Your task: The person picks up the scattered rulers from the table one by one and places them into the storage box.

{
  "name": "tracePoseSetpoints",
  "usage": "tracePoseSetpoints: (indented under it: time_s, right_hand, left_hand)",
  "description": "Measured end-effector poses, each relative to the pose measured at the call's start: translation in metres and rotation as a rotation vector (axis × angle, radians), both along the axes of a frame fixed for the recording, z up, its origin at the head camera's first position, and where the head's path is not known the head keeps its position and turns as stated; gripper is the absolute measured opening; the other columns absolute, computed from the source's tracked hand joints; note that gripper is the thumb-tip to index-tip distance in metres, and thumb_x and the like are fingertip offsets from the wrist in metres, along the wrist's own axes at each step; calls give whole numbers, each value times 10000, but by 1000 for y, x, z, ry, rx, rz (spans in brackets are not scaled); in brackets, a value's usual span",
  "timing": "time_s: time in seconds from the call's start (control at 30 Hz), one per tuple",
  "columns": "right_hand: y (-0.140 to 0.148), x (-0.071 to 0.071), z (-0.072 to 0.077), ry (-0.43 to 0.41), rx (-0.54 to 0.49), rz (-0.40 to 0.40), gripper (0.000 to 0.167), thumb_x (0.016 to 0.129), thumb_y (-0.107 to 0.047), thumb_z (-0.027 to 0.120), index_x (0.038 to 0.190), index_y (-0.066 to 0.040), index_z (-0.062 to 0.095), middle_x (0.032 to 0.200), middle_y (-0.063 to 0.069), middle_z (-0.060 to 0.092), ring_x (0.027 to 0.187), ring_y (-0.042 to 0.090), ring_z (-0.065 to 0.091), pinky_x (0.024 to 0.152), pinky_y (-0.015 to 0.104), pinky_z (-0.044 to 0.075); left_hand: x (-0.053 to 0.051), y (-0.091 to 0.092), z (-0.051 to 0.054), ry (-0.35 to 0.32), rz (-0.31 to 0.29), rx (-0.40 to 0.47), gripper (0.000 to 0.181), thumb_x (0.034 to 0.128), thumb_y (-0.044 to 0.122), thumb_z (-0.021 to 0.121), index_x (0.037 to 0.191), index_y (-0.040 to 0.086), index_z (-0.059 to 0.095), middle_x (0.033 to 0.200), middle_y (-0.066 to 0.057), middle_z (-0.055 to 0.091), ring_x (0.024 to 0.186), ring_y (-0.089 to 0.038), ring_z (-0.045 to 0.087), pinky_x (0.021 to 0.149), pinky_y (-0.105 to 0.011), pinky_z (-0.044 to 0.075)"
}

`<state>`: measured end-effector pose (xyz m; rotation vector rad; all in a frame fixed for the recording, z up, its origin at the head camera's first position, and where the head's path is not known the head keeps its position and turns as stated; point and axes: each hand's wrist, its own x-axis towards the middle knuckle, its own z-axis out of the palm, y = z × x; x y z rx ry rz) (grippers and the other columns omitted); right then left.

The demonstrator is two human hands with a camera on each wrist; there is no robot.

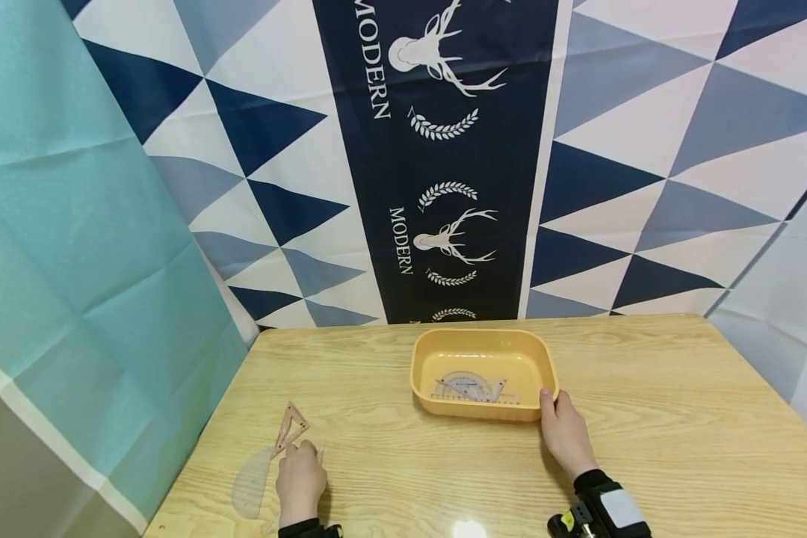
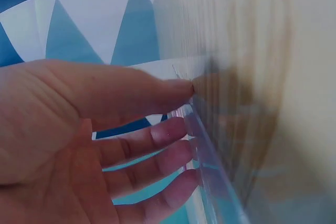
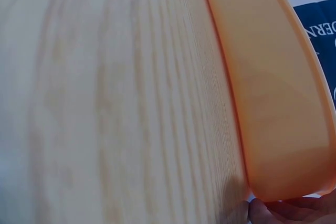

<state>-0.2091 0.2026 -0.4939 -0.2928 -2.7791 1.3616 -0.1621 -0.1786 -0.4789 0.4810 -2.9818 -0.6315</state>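
My left hand (image 1: 300,482) is down at the table's left side, thumb and fingertips pinching a clear plastic strip (image 2: 212,182) that looks like a ruler; the hand covers most of it in the head view. Just beyond those fingers lies a triangular set square (image 1: 289,430). Left of the hand is a clear protractor (image 1: 250,484). At the tray's near right corner, my right hand (image 1: 568,433) grips the rim, thumb on top and fingers outside. This yellow tray (image 1: 420,373) holds a protractor (image 1: 464,385) and other clear measuring pieces.
The wooden table (image 1: 430,471) reaches back to a patterned cloth (image 1: 296,149) with triangles and deer heads. A turquoise curtain (image 1: 94,239) hangs along the left edge. White cloth (image 1: 780,291) hangs at the right.
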Motion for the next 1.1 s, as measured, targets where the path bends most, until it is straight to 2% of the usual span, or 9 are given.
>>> tracePoseSetpoints:
  time_s: [0.37,0.6,0.7,0.87,1.1]
  right_hand:
    - [0,0,1,-5,-4,-1,692,964,-445,88,1328,120,254,1312,373,343,1204,494,354,945,581,345]
    - [0,0,0,-6,-7,-7,692,962,-454,87,1324,110,261,1312,365,351,1206,487,360,949,576,347]
    - [0,0,-1,-2,-8,-4,690,963,-452,90,1318,113,267,1304,369,357,1198,490,366,939,577,353]
    - [0,-1,0,2,-8,-4,686,964,-448,94,1311,116,275,1296,371,364,1194,490,370,936,575,356]
    - [1,0,-1,7,-5,-2,679,965,-446,97,1301,114,284,1287,372,373,1185,493,378,926,575,363]
  left_hand:
    - [1,1,-1,12,-25,2,160,753,-18,616,911,-32,593,852,-191,529,768,-345,534,563,-451,475]
    - [-1,0,-2,82,-4,14,195,729,-60,596,923,-40,595,952,-280,519,749,-398,535,566,-467,465]
    - [-1,0,-1,97,7,34,233,708,-72,588,940,-54,594,963,-285,518,724,-378,552,549,-451,472]
    - [-3,1,-1,92,3,59,275,708,-54,586,983,-64,583,980,-285,517,720,-347,563,530,-428,470]
    - [-4,1,0,92,-13,54,282,714,-31,597,995,-55,582,889,-231,556,728,-353,569,553,-441,473]
